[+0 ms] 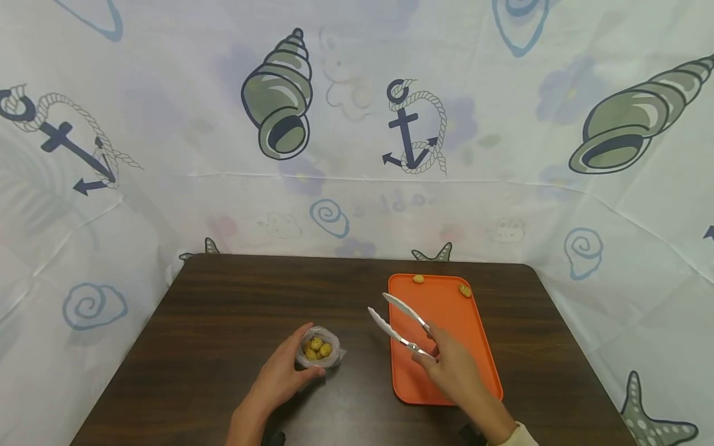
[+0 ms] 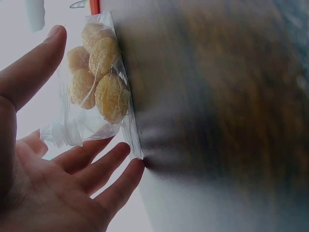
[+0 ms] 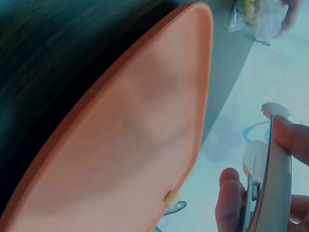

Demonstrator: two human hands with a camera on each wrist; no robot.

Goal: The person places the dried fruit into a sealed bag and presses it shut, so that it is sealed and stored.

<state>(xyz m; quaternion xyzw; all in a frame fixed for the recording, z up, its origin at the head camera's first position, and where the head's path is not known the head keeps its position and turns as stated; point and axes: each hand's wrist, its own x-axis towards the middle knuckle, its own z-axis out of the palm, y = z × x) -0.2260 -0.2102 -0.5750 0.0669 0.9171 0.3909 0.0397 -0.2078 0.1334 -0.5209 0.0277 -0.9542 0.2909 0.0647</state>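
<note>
"Left hand (image 1: 283, 373)?"
"I have it spread wide around the clear bag (image 1: 334, 341) of yellowish pieces (image 1: 316, 344), lower centre of the head frame, on the dark surface (image 1: 251, 297)."
"Right hand (image 1: 453, 364)?"
"I'm holding metal tongs (image 1: 413, 347), their arms apart; the orange tray (image 1: 440, 303) lies beneath, lower right; two similar morsels (image 1: 465, 290) sit near its top edge."
</note>
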